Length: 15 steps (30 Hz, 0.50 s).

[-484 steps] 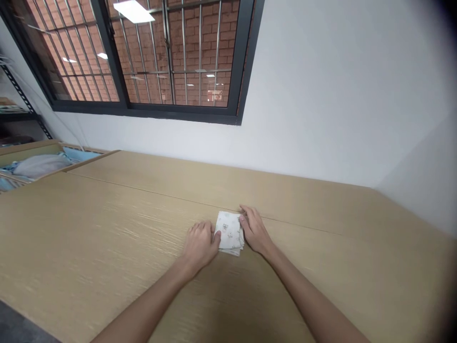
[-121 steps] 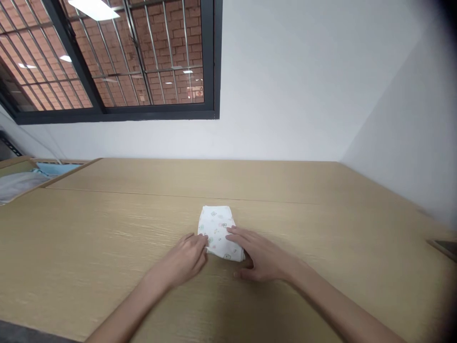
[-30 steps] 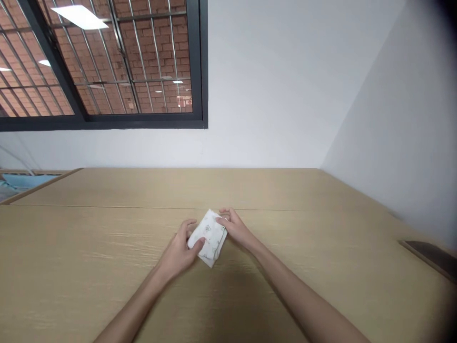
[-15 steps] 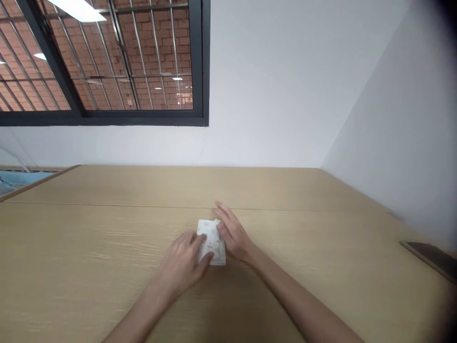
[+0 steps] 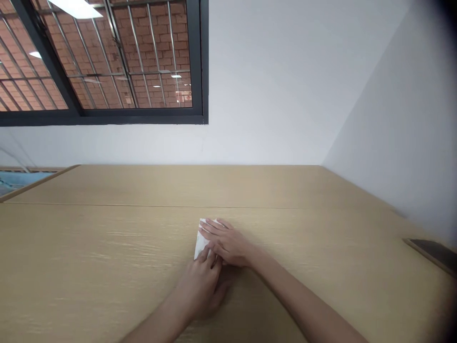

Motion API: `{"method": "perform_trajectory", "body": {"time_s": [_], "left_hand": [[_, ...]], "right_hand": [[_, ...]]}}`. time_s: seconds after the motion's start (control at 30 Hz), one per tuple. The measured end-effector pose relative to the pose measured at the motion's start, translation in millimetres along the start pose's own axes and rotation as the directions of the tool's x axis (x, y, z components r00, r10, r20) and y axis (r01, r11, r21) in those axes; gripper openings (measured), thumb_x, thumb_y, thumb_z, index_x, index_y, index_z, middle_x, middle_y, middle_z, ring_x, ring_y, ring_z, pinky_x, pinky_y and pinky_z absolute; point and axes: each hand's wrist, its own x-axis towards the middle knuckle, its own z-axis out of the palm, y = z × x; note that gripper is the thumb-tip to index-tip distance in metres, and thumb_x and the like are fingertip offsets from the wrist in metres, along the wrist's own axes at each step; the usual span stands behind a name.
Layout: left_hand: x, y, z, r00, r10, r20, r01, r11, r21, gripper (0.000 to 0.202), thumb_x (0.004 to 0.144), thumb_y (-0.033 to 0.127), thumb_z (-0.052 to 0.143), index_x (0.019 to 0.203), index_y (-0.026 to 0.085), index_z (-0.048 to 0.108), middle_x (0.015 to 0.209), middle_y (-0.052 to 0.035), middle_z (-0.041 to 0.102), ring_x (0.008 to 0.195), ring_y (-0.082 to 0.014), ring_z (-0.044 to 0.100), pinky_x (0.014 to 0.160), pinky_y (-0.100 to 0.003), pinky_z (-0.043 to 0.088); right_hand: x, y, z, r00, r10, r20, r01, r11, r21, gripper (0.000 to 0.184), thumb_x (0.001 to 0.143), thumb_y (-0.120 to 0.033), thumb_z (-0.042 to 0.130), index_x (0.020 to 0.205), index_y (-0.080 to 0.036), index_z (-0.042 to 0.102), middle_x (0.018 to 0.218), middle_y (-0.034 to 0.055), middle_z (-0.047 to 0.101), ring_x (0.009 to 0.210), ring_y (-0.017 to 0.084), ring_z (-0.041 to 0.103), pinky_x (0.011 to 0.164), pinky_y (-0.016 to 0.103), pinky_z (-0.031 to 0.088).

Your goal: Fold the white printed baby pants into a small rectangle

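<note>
A small folded white cloth [image 5: 200,240] with a faint printed pattern lies on the light wooden table [image 5: 107,247]. My right hand [image 5: 225,241] rests flat on top of it, fingers stretched out to the left and covering most of it. My left hand [image 5: 202,281] sits just in front of the cloth with its fingertips touching the near edge; its fingers are loosely curled and I cannot see anything inside them. Only the cloth's left strip shows.
A dark-framed barred window [image 5: 107,62] is on the white wall behind the table. A wooden box with light blue fabric [image 5: 14,180] shows at the far left. A dark flat object [image 5: 433,251] lies near the table's right edge.
My right hand has moved onto the cloth and lies flat over it. My left hand has slid back toward me, off the cloth's top to its near edge.
</note>
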Motion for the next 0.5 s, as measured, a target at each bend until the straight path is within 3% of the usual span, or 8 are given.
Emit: {"method": "perform_trajectory", "body": {"time_s": [0.07, 0.13, 0.23, 0.3, 0.4, 0.5], "left_hand": [[0, 0, -0.9, 1.0, -0.009, 0.025, 0.009, 1.0, 0.015, 0.068, 0.094, 0.04, 0.053, 0.151, 0.007, 0.038, 0.158, -0.022, 0.034, 0.147, -0.0419, 0.029, 0.113, -0.058, 0.042], [0, 1, -0.7, 0.998, -0.029, 0.05, 0.028, 0.999, 0.019, 0.071, 0.094, 0.042, 0.052, 0.153, 0.007, 0.034, 0.159, -0.0216, 0.032, 0.148, -0.0419, 0.028, 0.112, -0.059, 0.042], [0, -2, -1.6, 0.999, -0.027, 0.023, 0.027, 1.0, -0.009, 0.067, 0.093, 0.041, 0.053, 0.151, 0.01, 0.038, 0.158, -0.0193, 0.036, 0.146, -0.0423, 0.031, 0.108, -0.059, 0.046], [0, -7, -4.4, 0.999, -0.003, -0.042, -0.001, 0.997, -0.075, 0.052, 0.095, 0.037, 0.052, 0.143, 0.017, 0.05, 0.154, -0.0151, 0.044, 0.139, -0.039, 0.045, 0.103, -0.055, 0.051], [3, -23, -10.7, 0.983, -0.036, -0.178, -0.011, 0.966, -0.258, 0.03, 0.1, 0.031, 0.043, 0.122, 0.026, 0.063, 0.129, -0.006, 0.068, 0.11, -0.0244, 0.067, 0.092, -0.039, 0.054], [8, -41, -13.9, 0.923, -0.193, -0.334, 0.1, 0.956, -0.275, 0.023, 0.101, 0.033, 0.043, 0.103, 0.023, 0.065, 0.103, -0.0042, 0.072, 0.098, -0.0202, 0.066, 0.088, -0.033, 0.049]], "right_hand": [[1, 9, 0, 0.999, 0.041, -0.014, -0.042, 0.999, -0.026, 0.052, 0.109, -0.038, 0.024, 0.158, -0.023, 0.029, 0.165, 0.0059, 0.027, 0.153, 0.023, 0.02, 0.125, 0.05, 0.018], [1, 15, 1, 0.997, 0.076, -0.033, -0.078, 0.996, -0.04, 0.053, 0.109, -0.04, 0.022, 0.16, -0.024, 0.023, 0.166, 0.0058, 0.023, 0.154, 0.022, 0.017, 0.126, 0.049, 0.016], [0, 23, 6, 0.994, 0.095, -0.054, -0.097, 0.995, -0.035, 0.055, 0.109, -0.04, 0.022, 0.161, -0.023, 0.02, 0.166, 0.0066, 0.021, 0.154, 0.022, 0.016, 0.126, 0.048, 0.018], [-2, 26, 10, 0.991, 0.103, -0.087, -0.105, 0.994, -0.023, 0.056, 0.109, -0.041, 0.023, 0.161, -0.021, 0.019, 0.167, 0.0076, 0.02, 0.154, 0.023, 0.016, 0.125, 0.047, 0.02], [-5, 27, 15, 0.971, 0.156, -0.18, -0.159, 0.987, -0.002, 0.06, 0.108, -0.044, 0.025, 0.161, -0.016, 0.017, 0.167, 0.0103, 0.019, 0.154, 0.022, 0.017, 0.125, 0.045, 0.022], [-6, 25, 17, 0.934, 0.207, -0.291, -0.217, 0.976, 0.0, 0.06, 0.108, -0.043, 0.028, 0.159, -0.013, 0.022, 0.165, 0.0142, 0.025, 0.153, 0.024, 0.022, 0.124, 0.045, 0.025]]}}
